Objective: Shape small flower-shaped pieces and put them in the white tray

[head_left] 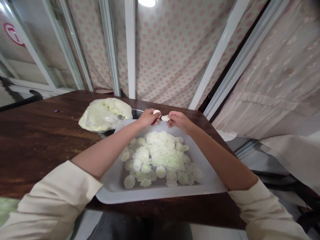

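Observation:
My left hand [149,117] pinches a small pale flower piece [156,112] between thumb and fingers, above the far rim of a tray. Close beside it, my right hand [178,120] is closed on another whitish flower piece [165,118], held by its edge. Below both hands is the translucent white plastic tray [160,197]. Inside lies a heap of pale green-white flower pieces [161,150] with scalloped edges, piled in the middle and scattered singly toward the near side. My forearms pass over the tray's left and right sides.
A clear plastic bag [105,115] full of pale yellowish-green pieces sits left of the tray's far end, partly over a dark, shiny-rimmed object [137,113]. All rest on a dark wooden table [50,133]. Behind stand white-framed panels with a dotted curtain [172,50].

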Motion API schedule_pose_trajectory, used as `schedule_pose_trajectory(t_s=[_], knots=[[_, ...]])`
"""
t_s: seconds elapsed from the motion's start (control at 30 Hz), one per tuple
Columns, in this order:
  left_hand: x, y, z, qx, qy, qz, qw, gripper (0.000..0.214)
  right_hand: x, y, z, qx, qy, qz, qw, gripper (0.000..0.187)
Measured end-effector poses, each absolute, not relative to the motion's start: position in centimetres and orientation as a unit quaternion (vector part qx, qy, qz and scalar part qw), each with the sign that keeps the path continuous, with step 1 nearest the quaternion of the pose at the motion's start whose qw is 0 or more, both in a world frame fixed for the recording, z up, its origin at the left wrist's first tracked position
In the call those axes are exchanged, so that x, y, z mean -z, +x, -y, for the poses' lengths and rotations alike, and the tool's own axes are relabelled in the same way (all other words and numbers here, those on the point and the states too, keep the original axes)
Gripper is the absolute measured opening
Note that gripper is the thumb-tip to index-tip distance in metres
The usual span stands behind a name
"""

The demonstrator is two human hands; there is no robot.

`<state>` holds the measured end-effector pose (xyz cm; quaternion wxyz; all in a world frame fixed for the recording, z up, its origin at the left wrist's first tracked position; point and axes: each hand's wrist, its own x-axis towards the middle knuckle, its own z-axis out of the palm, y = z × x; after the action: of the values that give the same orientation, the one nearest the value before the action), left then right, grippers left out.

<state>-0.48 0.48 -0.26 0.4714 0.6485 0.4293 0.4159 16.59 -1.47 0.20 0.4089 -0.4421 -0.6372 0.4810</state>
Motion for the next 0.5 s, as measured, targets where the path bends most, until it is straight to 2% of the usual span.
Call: schedule_pose_trajectory(t_s=[0.2,0.5], knots=[[0.33,-0.31,-0.46,-0.431,0.657,-0.377,0.49,0.014,-0.35,16.75,1.67,-0.501,-0.427,0.625,0.42,0.027],[0.68,-0.45,-0.51,-0.4,0.692,-0.335,0.499,0.021,0.05,16.85,1.38,-0.493,-0.387,0.684,0.374,0.039]])
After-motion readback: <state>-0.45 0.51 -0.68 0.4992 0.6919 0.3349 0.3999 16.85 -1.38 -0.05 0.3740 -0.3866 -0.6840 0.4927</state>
